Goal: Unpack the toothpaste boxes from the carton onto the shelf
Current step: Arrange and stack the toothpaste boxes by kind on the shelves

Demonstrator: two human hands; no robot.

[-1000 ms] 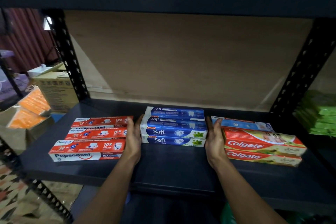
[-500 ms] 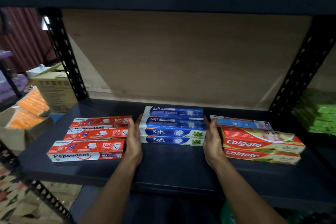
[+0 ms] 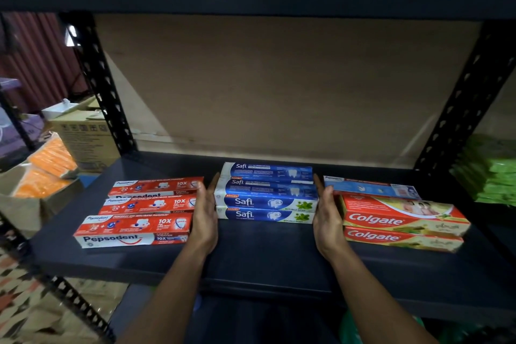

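Three groups of toothpaste boxes already lie on the dark shelf, so a good part of the unpacking looks done; whether more remain I cannot tell, since the carton they come from cannot be picked out with certainty (a brown carton stands far left beyond the shelf post, but its contents are hidden)

The present step reads as squaring up the middle group; the left hand lies flat against the left ends of the blue boxes and the right hand against their right ends, palms facing each other, fingers straight and held together, pressing the ends rather than wrapped round anything

The blue boxes read "Safi" in white, with "DOUBLE MINT" beside green leaves and a small red tag that seems to say "BAHARU"; they sit mid-shelf, stacked and in rows

To the left, three red boxes read "Pepsodent", "10X" and "CAVITY FIGHTER"; to the right, two red and yellow boxes read "Colgate", with a pale blue box behind them whose print is too small to read
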